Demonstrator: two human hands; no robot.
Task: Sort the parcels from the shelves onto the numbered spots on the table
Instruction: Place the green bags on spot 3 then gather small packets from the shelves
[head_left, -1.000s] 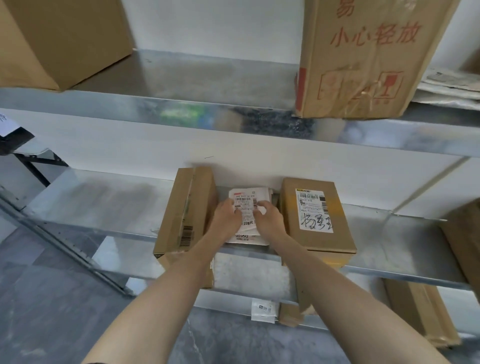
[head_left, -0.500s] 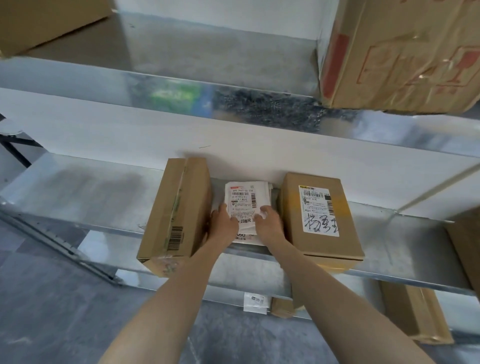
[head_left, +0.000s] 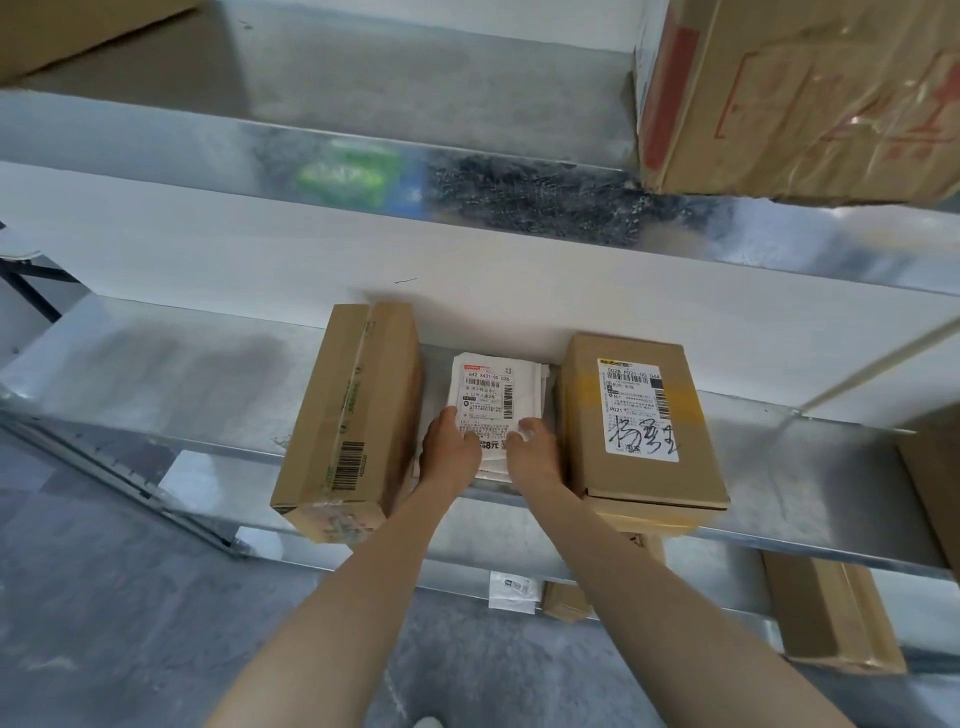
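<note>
On the middle steel shelf (head_left: 156, 379), between two brown cartons, lies the white soft mailer (head_left: 491, 395) I have hold of. My left hand (head_left: 449, 449) grips its near left corner and my right hand (head_left: 535, 452) its near right corner, fingers curled over the label side. Whether my thumbs reach under it I cannot tell.

The mailer looks flat on the shelf, not yet lifted, with the taped carton (head_left: 353, 410) just beside it on one side and the handwritten-label carton (head_left: 639, 421) on the other. The numbered table is out of view, so I cannot say what is already sorted.

Plenty is left, I judge: this mailer, both cartons, the large fragile-marked box (head_left: 795, 93) above, and a long carton (head_left: 831, 608) and small white packet (head_left: 511, 590) below.
</note>
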